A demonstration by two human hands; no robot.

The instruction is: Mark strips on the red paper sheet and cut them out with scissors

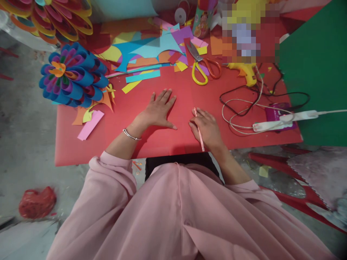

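My left hand (158, 110) lies flat with its fingers spread on a red sheet (179, 97) that blends into the red tabletop. To the right, my right hand (207, 126) rests on the same red surface, its fingers closed around a slim pink patterned pen or pencil (200, 131). One end of that stick shows above the fingers, the other reaches down toward the table's near edge. Beyond the hands lie scissors (199, 61) with one yellow and one orange-red handle, blades partly apart. A cyan paper strip (142, 76) and a yellow strip (131, 86) lie past my left fingertips.
Blue layered paper flower (73, 77) stands at the left, beside a pink paper piece (90, 125). Cut paper scraps (151, 47) cover the back. At right are a yellow glue gun (249, 74), looped cables (230, 112), a white power strip (271, 124) and a green panel (320, 79).
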